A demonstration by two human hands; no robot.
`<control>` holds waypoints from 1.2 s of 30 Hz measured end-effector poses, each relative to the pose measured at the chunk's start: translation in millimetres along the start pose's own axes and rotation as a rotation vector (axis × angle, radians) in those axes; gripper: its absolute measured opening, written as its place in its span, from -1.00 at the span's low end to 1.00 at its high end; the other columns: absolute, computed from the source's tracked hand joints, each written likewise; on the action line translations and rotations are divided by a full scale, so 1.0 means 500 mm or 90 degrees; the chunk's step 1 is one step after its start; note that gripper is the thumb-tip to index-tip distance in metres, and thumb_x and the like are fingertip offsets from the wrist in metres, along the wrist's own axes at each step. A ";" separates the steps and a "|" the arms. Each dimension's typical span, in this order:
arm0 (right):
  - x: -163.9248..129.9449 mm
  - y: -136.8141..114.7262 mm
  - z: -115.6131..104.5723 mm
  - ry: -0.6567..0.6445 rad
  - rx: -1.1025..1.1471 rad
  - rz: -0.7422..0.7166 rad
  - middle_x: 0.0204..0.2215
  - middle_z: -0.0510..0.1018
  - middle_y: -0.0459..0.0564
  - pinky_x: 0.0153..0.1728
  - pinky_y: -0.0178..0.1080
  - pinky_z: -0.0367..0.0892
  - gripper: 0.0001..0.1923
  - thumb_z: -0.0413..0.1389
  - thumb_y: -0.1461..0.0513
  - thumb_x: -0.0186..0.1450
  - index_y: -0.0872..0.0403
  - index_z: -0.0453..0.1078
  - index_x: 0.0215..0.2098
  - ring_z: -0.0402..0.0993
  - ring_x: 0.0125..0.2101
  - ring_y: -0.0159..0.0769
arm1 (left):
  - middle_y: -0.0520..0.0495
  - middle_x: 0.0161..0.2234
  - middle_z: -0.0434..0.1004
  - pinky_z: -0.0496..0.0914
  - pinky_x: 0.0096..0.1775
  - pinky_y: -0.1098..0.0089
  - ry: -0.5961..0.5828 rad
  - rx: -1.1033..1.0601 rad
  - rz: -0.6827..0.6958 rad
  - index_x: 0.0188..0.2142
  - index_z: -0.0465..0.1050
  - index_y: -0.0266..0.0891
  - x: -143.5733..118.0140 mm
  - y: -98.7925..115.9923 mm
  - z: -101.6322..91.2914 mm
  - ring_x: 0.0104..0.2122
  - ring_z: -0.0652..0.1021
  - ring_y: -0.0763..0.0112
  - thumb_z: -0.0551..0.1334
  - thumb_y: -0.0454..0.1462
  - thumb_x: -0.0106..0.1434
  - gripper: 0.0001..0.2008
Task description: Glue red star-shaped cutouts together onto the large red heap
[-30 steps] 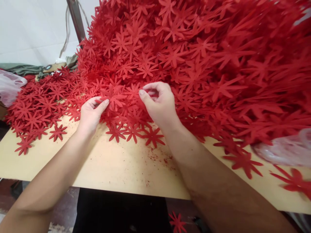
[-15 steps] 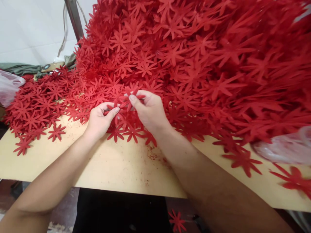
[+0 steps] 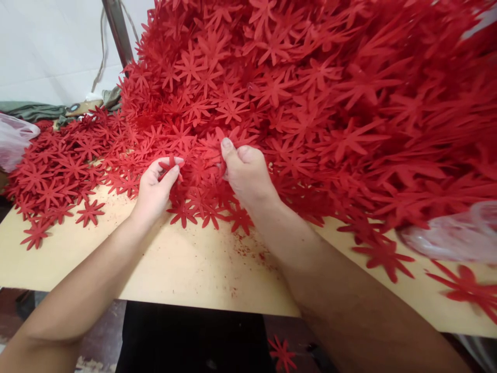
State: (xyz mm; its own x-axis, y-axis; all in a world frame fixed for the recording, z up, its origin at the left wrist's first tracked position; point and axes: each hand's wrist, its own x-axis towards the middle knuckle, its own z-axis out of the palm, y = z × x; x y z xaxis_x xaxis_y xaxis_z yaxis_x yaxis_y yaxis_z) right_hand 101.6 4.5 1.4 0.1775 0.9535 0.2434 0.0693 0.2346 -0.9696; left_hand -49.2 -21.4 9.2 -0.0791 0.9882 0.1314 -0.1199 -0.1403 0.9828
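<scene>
Hundreds of red paper flowers cover the far part of the tan surface, rising into a tall heap toward the right. At the far left a clear plastic bag lies at the edge of the surface, with a fold of green cloth behind it and a metal pole standing against the white wall. Loose flowers spread flat across the left side, thinning out to a few single ones near the front, such as the one at.

The left hand rests at the foot of the heap, its thumb and forefinger pinched together on a small red flower held just above the others. Just to its right, the right hand is curled into a loose fist with the thumb raised, pressed into the flowers at the base of the heap; its fingers are closed among the petals, and it seems to grip some of them, though exactly which piece cannot be told. The two hands are near each other but apart, with flowers between them.

Red crumbs speckle the bare surface beside the right forearm. Farther right, single flowers lie near the front edge, and another clear plastic bag sits on the surface against the heap. One flower lies on the floor below.
</scene>
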 end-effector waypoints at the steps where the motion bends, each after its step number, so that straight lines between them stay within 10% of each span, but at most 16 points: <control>1: -0.001 0.000 -0.001 0.005 -0.007 -0.006 -0.76 -0.01 -0.22 -0.64 -0.31 -0.04 -0.45 0.05 0.02 0.27 0.03 -0.08 -0.72 -0.09 -0.69 -0.56 | 0.09 -0.50 0.47 0.35 -0.35 0.54 -0.002 -0.018 -0.002 -0.37 0.46 -0.25 -0.001 0.001 0.001 -0.52 0.42 0.63 0.32 -0.30 0.06 -0.88; 15: -0.037 0.002 0.028 -0.301 0.088 -0.056 -0.50 0.37 -0.13 -0.27 -0.27 0.29 -0.77 0.09 0.09 0.20 0.07 0.24 -0.46 0.30 -0.42 -0.43 | 0.15 -0.57 0.46 0.38 -0.42 0.56 0.040 -0.162 -0.062 -0.53 0.40 -0.26 -0.002 -0.004 0.007 -0.57 0.45 0.65 0.41 -0.36 -0.09 -0.81; 36: 0.005 0.011 -0.007 -0.086 0.076 0.007 -0.66 0.31 -0.19 -0.55 -0.35 0.21 -0.79 0.11 0.23 0.25 0.06 0.23 -0.52 0.21 -0.63 -0.50 | 0.10 -0.54 0.42 0.34 -0.52 0.54 0.088 -0.126 -0.120 -0.48 0.33 -0.23 0.021 0.009 -0.020 -0.55 0.44 0.59 0.29 -0.32 0.04 -0.88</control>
State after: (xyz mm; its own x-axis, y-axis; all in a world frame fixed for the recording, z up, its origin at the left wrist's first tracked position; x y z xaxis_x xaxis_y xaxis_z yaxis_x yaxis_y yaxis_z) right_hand 106.0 7.6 -2.9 0.0430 0.9709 0.2356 -0.0502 0.2376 -0.9701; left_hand -60.3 -12.4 13.7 -0.1699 0.9820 -0.0827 -0.3344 0.0215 0.9422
